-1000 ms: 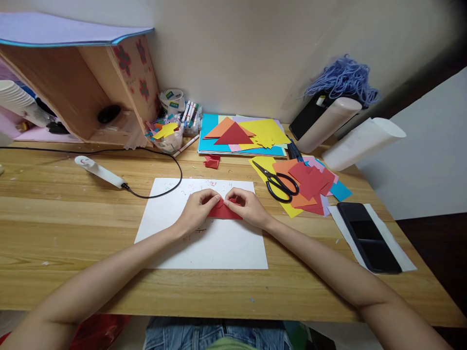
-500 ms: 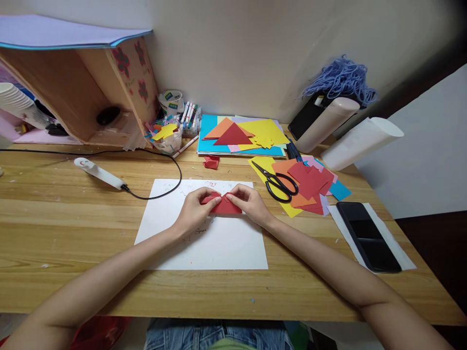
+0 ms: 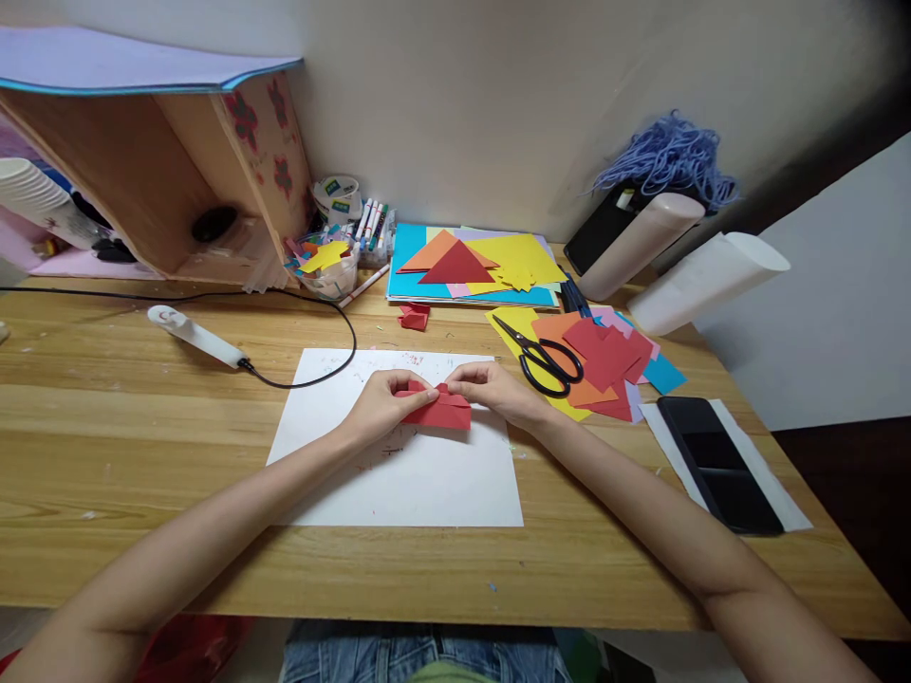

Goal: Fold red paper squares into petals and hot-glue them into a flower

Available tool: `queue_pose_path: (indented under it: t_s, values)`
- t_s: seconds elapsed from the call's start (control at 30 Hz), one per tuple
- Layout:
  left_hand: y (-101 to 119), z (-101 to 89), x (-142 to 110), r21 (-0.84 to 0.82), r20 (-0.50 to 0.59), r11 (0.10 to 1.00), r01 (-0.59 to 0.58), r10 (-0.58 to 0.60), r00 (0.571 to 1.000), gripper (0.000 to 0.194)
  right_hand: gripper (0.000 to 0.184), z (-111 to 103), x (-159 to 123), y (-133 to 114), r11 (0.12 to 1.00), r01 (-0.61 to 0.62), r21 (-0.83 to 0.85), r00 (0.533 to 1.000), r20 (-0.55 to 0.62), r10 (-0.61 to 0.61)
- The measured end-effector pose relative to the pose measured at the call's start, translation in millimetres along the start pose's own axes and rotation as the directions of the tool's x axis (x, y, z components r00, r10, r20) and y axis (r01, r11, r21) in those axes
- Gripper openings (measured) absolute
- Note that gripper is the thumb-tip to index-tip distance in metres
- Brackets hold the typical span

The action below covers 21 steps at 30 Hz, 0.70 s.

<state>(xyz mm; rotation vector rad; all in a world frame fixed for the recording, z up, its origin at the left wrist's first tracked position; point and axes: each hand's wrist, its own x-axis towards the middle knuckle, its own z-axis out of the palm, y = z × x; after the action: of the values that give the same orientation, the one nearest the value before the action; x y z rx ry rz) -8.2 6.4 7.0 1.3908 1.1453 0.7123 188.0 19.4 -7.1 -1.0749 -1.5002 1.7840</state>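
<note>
A folded piece of red paper (image 3: pixel 447 415) is held just above a white sheet (image 3: pixel 441 489) on the wooden table. My left hand (image 3: pixel 384 403) pinches its left side, thumb on top. At the upper right edge, my right hand (image 3: pixel 491 391) grips the same paper between thumb and fingers. A crease runs across the paper near the top, and part of its far edge is hidden by my fingers. Beyond my hands lies a small crumpled red paper scrap (image 3: pixel 414 316).
Black-handled scissors (image 3: pixel 545 359) rest on coloured paper pieces (image 3: pixel 604 356) to the right, near a phone (image 3: pixel 718 463). At the back are stacked coloured sheets (image 3: pixel 413 285) and a tub of scraps (image 3: pixel 331 270). A corded white tool (image 3: pixel 195 337) lies left.
The red paper now shows more of its flat front and sits slightly nearer to me. My right hand has shifted a little to the right along its edge; the left still pinches it.
</note>
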Motion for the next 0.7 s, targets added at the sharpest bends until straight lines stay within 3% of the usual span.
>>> queue_pose_path:
  t_s: [0.27,0.7]
  values:
    - [0.9,-0.7,-1.5,0.040,0.069,0.999,-0.006,0.004,0.998,0.030,0.026,-3.7,1.0,-4.1,0.996,-0.080,-0.046,0.991,0.103,0.084]
    - [0.7,-2.9,1.8,0.006,0.152,0.999,-0.032,0.031,0.988,0.028,0.025,-1.4,-1.3,-4.2,0.996,-0.090,-0.010,0.994,0.063,0.090]
